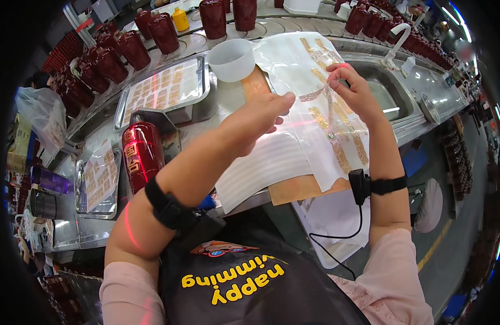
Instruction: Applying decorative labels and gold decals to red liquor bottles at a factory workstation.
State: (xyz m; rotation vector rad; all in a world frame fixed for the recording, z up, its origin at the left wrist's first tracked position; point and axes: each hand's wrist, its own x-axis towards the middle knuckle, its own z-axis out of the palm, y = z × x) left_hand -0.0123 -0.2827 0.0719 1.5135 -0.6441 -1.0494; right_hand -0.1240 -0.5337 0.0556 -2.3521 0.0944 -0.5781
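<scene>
R hand up, fingers bent, thumb nr thin strip; L hand half-curled; can't tell if either's clamped.

A thin, see-through strip with reddish-brown patterning dangles aslant, pinched near its upper right end; I can't make out whether its lower part touches anything. Below it, on the worktop, there's a glossy white sheet lying mostly flat, with gold-patterned bands running down it in broken rows.
</scene>
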